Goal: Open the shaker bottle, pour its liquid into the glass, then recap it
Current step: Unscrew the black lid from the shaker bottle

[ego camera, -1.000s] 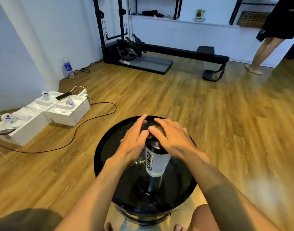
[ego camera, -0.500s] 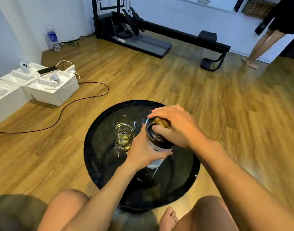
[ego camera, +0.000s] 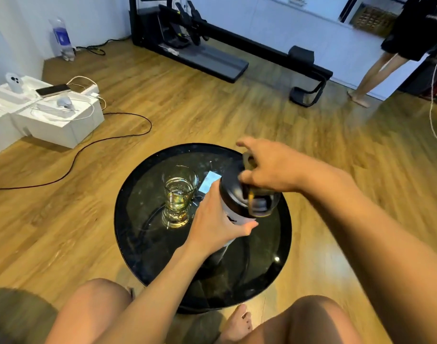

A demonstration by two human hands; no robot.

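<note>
The shaker bottle (ego camera: 233,202) has a white body and a black lid and stands on the round black glass table (ego camera: 138,234). My left hand (ego camera: 217,219) wraps around the bottle's body from the left. My right hand (ego camera: 269,167) pinches the lid's flip cap (ego camera: 258,203), which stands raised over the right side of the lid. A clear glass (ego camera: 179,191) with a little yellowish liquid stands on the table just left of the bottle, apart from both hands.
A small pale card (ego camera: 208,182) lies on the table behind the glass. White boxes (ego camera: 56,120) with a phone and cables sit on the floor at left, a black cable (ego camera: 108,142) trailing. An exercise machine (ego camera: 212,53) and a standing person (ego camera: 391,50) are far behind.
The view has tilted down and the glass has come into sight. My left hand dropped from the lid to the bottle's body. My right hand has lifted the flip cap up.
</note>
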